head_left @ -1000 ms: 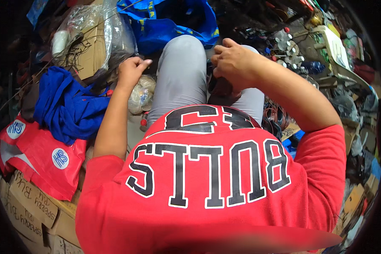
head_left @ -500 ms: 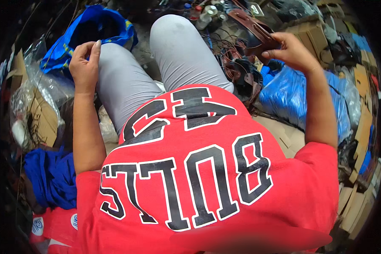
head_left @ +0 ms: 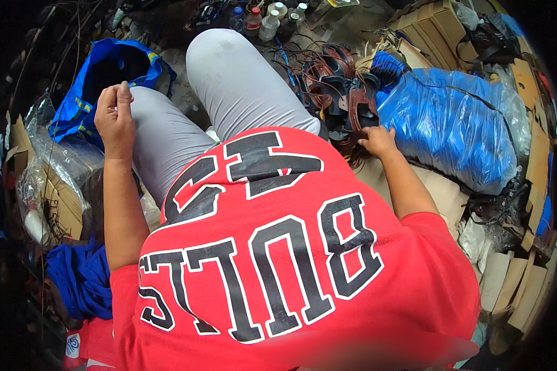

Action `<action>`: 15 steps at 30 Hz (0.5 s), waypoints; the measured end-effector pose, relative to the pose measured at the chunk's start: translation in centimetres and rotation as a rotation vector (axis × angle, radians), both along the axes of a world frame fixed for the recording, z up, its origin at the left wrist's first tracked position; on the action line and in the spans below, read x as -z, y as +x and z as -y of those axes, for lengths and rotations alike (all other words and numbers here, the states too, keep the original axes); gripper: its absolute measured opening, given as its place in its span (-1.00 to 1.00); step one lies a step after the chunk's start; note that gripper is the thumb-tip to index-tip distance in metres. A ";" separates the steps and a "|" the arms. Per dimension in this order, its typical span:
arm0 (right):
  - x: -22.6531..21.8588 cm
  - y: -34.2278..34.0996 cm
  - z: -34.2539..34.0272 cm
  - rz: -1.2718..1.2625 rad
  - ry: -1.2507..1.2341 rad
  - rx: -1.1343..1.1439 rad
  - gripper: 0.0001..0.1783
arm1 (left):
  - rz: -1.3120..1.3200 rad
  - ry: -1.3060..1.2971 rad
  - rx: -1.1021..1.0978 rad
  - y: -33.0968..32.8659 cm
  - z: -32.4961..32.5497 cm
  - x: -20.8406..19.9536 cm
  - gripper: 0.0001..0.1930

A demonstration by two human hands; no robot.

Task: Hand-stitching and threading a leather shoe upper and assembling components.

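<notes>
Brought nearer and leftward, my right hand (head_left: 379, 141) is at a curved brown leather-like piece (head_left: 361, 104), its hold unclear, while my left hand (head_left: 116, 117) is pinched closed.

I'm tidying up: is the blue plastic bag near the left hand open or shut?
Open: the blue plastic bag gapes, its mouth spread around a dark hollow.

Small bottles (head_left: 269, 26) stand at the top centre. A blue bundle (head_left: 445, 130) in clear plastic fills the right side, below folded cardboard (head_left: 438, 29) at the upper right. Crumpled blue cloth (head_left: 80, 278) lies lower left, above a red bag (head_left: 98, 339).
</notes>
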State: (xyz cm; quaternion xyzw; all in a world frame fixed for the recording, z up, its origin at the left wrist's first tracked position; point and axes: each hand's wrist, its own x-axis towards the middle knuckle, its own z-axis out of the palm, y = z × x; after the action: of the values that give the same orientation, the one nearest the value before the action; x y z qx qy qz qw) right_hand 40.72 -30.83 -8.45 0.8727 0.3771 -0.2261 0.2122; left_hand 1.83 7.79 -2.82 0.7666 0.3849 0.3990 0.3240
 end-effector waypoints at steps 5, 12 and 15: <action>0.6 1.8 0.0 -0.121 -0.121 0.021 -0.49 | -0.155 0.063 -0.035 -1.4 0.0 -1.1 -0.58; -2.6 4.8 -4.0 -0.149 0.044 -0.025 -0.67 | 0.024 0.083 -0.115 -4.0 -0.4 -1.3 -0.88; -4.3 4.3 -9.4 -0.051 0.483 -0.184 -0.72 | -0.108 0.008 -0.145 -7.7 -0.9 -2.1 -0.87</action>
State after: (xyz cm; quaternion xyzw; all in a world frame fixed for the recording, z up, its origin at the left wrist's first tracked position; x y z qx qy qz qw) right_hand 44.99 -21.45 -4.15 0.8541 0.5033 -0.1314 0.0079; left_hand -5.87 8.67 -0.76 0.7586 0.4547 0.3809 0.2697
